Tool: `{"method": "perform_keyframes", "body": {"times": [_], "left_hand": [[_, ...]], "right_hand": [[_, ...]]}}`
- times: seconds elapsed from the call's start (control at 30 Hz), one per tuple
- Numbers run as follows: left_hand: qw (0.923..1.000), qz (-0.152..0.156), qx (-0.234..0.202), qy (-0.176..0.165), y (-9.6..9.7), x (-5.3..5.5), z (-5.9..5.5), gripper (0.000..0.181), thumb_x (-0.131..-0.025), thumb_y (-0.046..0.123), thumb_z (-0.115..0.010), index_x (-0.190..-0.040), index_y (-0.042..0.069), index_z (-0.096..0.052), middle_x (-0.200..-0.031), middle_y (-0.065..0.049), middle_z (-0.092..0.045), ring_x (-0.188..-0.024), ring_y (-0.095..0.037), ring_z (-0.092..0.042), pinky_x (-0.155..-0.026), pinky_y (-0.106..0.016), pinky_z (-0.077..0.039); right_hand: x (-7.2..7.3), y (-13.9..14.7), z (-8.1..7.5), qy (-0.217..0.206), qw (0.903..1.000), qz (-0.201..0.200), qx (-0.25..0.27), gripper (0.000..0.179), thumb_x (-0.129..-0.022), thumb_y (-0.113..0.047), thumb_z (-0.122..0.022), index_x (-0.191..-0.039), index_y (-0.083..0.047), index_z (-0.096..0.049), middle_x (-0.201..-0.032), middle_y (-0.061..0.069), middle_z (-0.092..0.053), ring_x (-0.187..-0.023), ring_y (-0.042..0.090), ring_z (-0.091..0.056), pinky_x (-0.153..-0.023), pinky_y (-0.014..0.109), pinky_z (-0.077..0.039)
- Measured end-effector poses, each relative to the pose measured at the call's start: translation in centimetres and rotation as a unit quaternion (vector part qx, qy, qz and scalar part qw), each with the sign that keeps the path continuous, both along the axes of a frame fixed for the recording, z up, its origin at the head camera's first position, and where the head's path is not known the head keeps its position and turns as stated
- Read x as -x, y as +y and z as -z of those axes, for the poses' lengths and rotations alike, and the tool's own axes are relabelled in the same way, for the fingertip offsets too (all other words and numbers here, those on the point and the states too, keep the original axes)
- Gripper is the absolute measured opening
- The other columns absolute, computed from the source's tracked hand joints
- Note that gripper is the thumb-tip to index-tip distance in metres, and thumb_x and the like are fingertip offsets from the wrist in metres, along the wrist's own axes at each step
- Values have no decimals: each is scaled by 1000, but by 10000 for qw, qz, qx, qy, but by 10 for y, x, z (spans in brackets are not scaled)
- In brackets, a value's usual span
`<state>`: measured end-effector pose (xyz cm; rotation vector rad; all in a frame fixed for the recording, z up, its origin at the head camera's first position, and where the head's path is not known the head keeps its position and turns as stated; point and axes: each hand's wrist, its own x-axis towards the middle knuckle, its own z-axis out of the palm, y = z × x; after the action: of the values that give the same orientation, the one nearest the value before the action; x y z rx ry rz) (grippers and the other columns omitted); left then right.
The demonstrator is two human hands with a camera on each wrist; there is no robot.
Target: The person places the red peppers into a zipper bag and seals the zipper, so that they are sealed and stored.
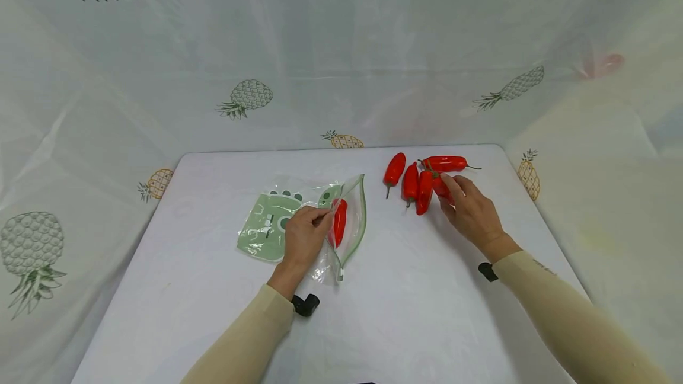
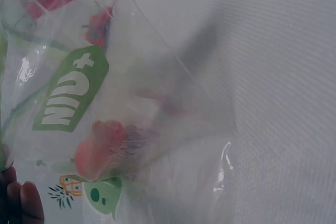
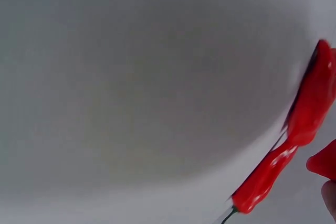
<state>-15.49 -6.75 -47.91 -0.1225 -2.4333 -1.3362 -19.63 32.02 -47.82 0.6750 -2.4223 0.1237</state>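
Observation:
In the head view my left hand [image 1: 308,231] pinches the edge of a clear zip bag [image 1: 261,236] with green print. The bag's green-rimmed mouth gapes to the right, and a red chili pepper [image 1: 340,222] lies inside it. Through the clear plastic [image 2: 157,129], the left wrist view shows blurred red shapes. Over at the right, my right hand [image 1: 469,211] grips another red chili pepper [image 1: 441,187] between thumb and fingers. Part of that pepper is covered by the fingers. Its red tip [image 3: 323,162] shows beside a fingertip in the right wrist view.
Beside the right hand lie several more chili peppers: one [image 1: 395,170] at the left of the group, one [image 1: 410,182] next to it, another [image 1: 424,192] close to the hand, and one [image 1: 447,163] crosswise behind. A white table [image 1: 373,325] bears everything; a pineapple-printed sheet [image 1: 341,46] hangs behind.

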Motion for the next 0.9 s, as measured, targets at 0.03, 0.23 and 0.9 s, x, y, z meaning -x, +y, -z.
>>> {"method": "perform_keyframes", "body": {"times": [0.03,0.23,0.9], "left_hand": [[10000,2,-10,2,0,0,0,11,-92,14,-81,-101,9,-85,-88,-2,-75,-79,-14,-67,-69,-24,-56],[10000,30,-23,32,-1,1,0,11,-92,14,-81,-101,8,-85,-88,-3,-75,-78,-14,-68,-69,-24,-56],[10000,-38,17,-44,0,1,-6,12,-93,13,-80,-102,7,-85,-90,-4,-76,-78,-16,-69,-69,-25,-58]], "right_hand": [[-1,-4,0,-6,10000,8,89,80,-82,-6,-88,-148,-6,-43,-126,28,-58,-91,37,-70,-70,46,-64],[-10,-24,-3,-219,9973,6,704,85,-81,-6,-90,-151,-6,-40,-128,29,-56,-87,35,-69,-69,46,-64],[-41,-94,-21,-1692,9378,20,3030,77,-91,-8,-81,-154,-6,-38,-133,22,-60,-101,34,-67,-75,56,-63]]}}
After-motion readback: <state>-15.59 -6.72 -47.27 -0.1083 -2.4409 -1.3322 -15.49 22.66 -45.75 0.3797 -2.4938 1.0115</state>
